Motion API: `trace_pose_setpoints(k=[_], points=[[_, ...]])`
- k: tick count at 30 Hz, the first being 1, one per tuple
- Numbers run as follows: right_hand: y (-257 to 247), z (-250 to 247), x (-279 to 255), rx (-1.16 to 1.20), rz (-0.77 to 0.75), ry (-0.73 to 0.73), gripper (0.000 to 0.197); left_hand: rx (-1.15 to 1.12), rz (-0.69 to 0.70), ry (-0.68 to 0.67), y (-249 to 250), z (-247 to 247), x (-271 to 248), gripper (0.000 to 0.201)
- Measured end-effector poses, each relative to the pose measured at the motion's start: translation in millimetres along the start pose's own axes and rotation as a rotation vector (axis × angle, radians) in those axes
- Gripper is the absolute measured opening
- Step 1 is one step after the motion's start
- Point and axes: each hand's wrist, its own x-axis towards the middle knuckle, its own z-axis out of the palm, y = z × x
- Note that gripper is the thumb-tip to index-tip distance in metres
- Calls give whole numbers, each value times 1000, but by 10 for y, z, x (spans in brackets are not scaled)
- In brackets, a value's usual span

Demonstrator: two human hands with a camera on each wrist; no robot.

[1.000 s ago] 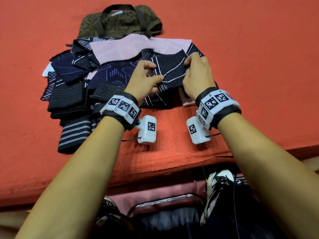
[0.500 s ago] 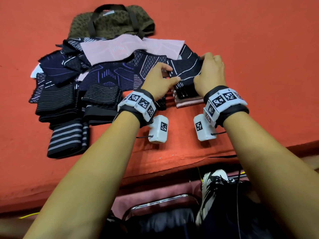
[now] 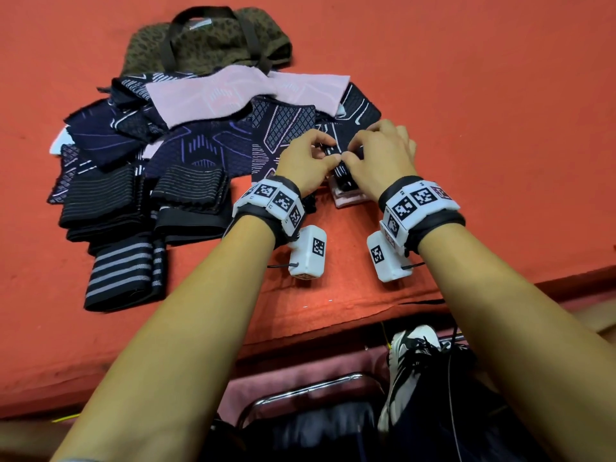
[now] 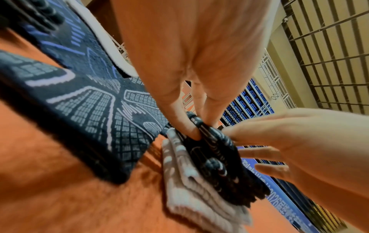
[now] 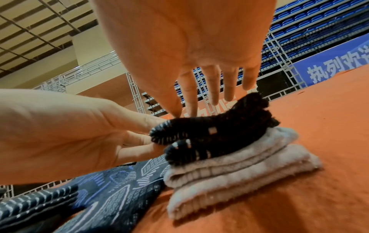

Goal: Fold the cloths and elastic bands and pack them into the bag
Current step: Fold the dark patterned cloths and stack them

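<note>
A small folded dark patterned cloth lies on top of a folded pink cloth near the table's front. My left hand pinches its left edge between thumb and finger. My right hand is spread over it from the right, with straight fingers touching its top. The olive-brown bag with dark handles lies at the back, behind the pile.
Unfolded cloths lie heaped left of my hands: a pink one and dark patterned ones. Folded striped elastic bands sit at the front left. The red table's front edge is close, with a shoe below.
My hands carried the dark cloth right, onto the folded pink cloth. They then came together, and the cloth is now folded smaller under them.
</note>
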Motion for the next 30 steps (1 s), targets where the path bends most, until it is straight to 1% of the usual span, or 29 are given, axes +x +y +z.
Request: trace_pose_setpoints(k=[2, 4, 6, 7, 8, 10, 11, 13, 14, 15, 17, 20, 22, 24, 26, 28, 30], points=[[7, 38, 8, -7, -15, -55, 21, -27, -4, -41, -55, -5, 14, 16], [-12, 49, -5, -8, 3, -94, 22, -38, -26, -97, -103, -56, 10, 16], [-62, 28, -14, -23, 3, -106, 24, 51, -47, -89, -155, -177, 3, 25], [-100, 9, -13, -32, -7, -99, 26, 92, -67, -66, -188, -259, -5, 30], [-149, -7, -11, -35, -29, -80, 26, 126, -93, -32, -235, -349, -6, 31], [-300, -26, -25, -27, -122, -42, 25, 182, -136, 41, -341, -539, -11, 22], [-398, -21, -44, -21, -189, -50, 25, 203, -147, 74, -401, -620, -8, 20], [-581, 53, -112, -11, -316, -148, 26, 225, -141, 109, -452, -740, -42, 20], [-643, 128, -148, -12, -346, -219, 26, 250, -134, 120, -470, -779, -58, 21], [-684, 208, -173, -23, -347, -285, 26, 287, -121, 120, -494, -812, -72, 24], [-705, 361, -193, -80, -315, -369, 31, 347, -114, 82, -520, -848, -114, 29], [-678, 496, -180, -149, -268, -413, 43, 346, -137, 28, -541, -857, -164, 33], [-676, 522, -187, -160, -252, -437, 52, 381, -152, 41, -564, -851, -187, 35], [-686, 518, -229, -149, -241, -459, 56, 431, -147, 42, -602, -846, -194, 35], [-695, 515, -266, -138, -255, -443, 52, 454, -148, 40, -624, -839, -218, 34], [-707, 523, -291, -147, -301, -397, 42, 439, -163, 33, -633, -842, -250, 33], [-718, 513, -284, -130, -323, -382, 29, 430, -170, 4, -630, -861, -291, 30]])
